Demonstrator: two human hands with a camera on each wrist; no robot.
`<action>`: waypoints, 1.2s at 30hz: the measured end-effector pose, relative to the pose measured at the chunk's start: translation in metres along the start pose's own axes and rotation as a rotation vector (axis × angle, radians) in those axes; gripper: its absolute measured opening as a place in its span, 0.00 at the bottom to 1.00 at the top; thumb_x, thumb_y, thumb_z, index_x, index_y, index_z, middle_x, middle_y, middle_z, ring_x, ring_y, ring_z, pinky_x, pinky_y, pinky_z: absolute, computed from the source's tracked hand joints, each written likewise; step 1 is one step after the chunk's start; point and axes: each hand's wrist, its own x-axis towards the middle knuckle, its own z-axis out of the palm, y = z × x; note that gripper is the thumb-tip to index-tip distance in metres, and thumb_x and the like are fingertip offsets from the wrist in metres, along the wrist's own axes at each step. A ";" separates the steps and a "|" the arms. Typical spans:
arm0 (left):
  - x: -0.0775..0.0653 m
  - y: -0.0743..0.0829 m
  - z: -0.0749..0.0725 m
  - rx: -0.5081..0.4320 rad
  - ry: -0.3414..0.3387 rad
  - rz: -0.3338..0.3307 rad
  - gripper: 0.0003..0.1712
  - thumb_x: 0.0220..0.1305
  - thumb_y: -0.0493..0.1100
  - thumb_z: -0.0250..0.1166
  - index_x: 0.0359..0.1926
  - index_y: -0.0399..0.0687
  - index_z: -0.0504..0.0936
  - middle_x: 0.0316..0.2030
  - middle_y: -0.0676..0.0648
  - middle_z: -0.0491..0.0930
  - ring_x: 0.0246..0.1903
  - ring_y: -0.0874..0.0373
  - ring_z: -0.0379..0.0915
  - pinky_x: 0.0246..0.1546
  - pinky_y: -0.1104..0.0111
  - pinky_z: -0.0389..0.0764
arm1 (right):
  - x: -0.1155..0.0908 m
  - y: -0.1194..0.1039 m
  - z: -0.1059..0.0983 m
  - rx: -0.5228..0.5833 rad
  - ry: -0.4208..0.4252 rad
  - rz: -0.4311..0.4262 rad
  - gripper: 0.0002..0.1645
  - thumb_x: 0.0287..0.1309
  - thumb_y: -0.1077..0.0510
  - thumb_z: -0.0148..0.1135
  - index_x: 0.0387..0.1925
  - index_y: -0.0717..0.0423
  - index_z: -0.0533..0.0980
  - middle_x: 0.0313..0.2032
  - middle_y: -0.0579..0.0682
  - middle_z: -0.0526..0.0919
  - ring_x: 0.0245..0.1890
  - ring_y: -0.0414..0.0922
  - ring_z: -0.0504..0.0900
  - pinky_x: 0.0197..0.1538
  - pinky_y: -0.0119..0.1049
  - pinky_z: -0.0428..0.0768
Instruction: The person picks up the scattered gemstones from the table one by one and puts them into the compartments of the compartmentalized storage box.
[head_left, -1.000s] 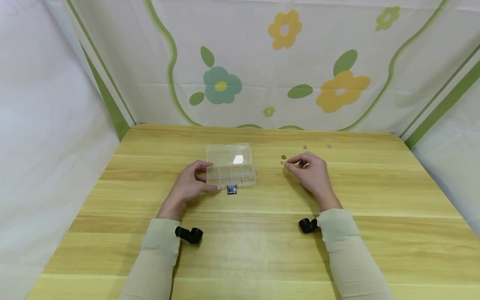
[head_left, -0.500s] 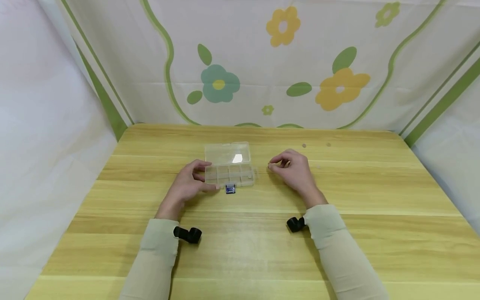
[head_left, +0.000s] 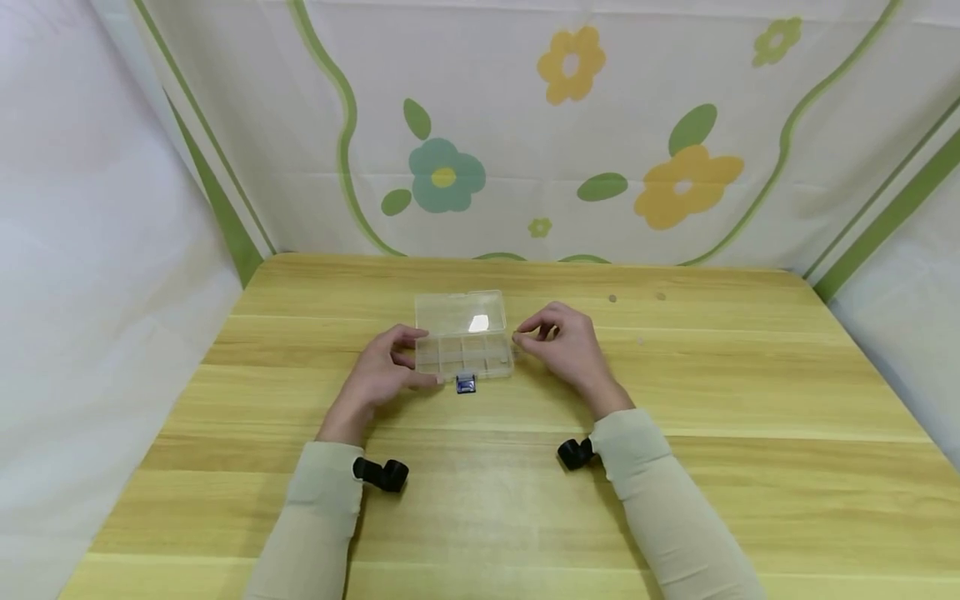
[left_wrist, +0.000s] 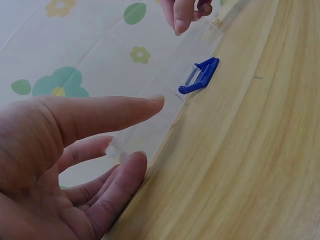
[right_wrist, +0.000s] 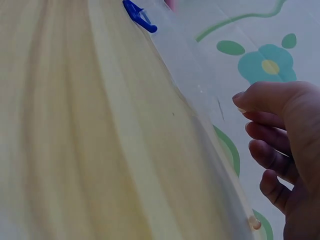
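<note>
A clear plastic compartment box (head_left: 451, 355) lies on the table with its lid (head_left: 450, 313) folded back and its blue latch (head_left: 466, 384) hanging at the front. My left hand (head_left: 380, 367) holds the box's left end, thumb along the front and fingers at the back and side. Just off the right end, my right hand (head_left: 564, 343) pinches a tiny pale piece (right_wrist: 242, 110) between thumb and index finger. The fingertips hide most of it, and I cannot tell its kind. The other right fingers are curled loosely.
Behind my right hand, two tiny round pieces, one dull grey (head_left: 612, 298) and one pale (head_left: 661, 297), lie on the wooden table (head_left: 480, 500). A small brown piece (right_wrist: 256, 223) shows in the right wrist view. A white flowered cloth (head_left: 517, 125) hangs behind the table.
My right hand has moved left from the small pieces on the table to the right end of the box, thumb and index finger pinched together. The left hand stays on the box.
</note>
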 end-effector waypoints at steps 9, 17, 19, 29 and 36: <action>-0.001 0.002 0.003 -0.005 -0.003 0.001 0.44 0.53 0.38 0.85 0.71 0.51 0.78 0.63 0.40 0.78 0.56 0.45 0.77 0.51 0.62 0.75 | 0.000 -0.005 0.008 0.003 -0.049 -0.018 0.02 0.61 0.59 0.79 0.36 0.51 0.91 0.37 0.49 0.87 0.36 0.47 0.81 0.38 0.35 0.78; -0.001 0.004 0.005 -0.007 -0.007 0.015 0.45 0.52 0.37 0.85 0.71 0.49 0.78 0.63 0.39 0.78 0.55 0.44 0.77 0.50 0.62 0.76 | 0.000 -0.005 0.008 -0.002 -0.054 0.003 0.02 0.62 0.57 0.78 0.37 0.50 0.91 0.37 0.48 0.87 0.36 0.47 0.80 0.37 0.36 0.78; -0.001 0.004 0.004 -0.004 -0.002 0.007 0.45 0.52 0.37 0.85 0.71 0.50 0.78 0.63 0.40 0.78 0.55 0.44 0.76 0.50 0.63 0.75 | 0.000 -0.005 0.009 0.002 -0.057 0.009 0.03 0.63 0.56 0.78 0.38 0.49 0.91 0.37 0.48 0.87 0.36 0.47 0.80 0.37 0.36 0.78; 0.000 0.002 0.003 0.002 0.008 -0.008 0.44 0.53 0.38 0.85 0.71 0.51 0.78 0.64 0.41 0.77 0.56 0.45 0.74 0.48 0.64 0.74 | 0.000 -0.005 0.011 0.013 -0.066 0.023 0.03 0.64 0.56 0.77 0.38 0.48 0.91 0.39 0.48 0.88 0.36 0.47 0.81 0.37 0.36 0.79; 0.000 0.002 0.003 0.005 0.008 -0.006 0.44 0.52 0.38 0.85 0.71 0.51 0.78 0.64 0.40 0.77 0.56 0.45 0.75 0.48 0.64 0.74 | 0.001 -0.003 0.011 0.014 -0.064 0.024 0.02 0.63 0.56 0.77 0.38 0.48 0.91 0.39 0.47 0.88 0.36 0.47 0.81 0.37 0.36 0.79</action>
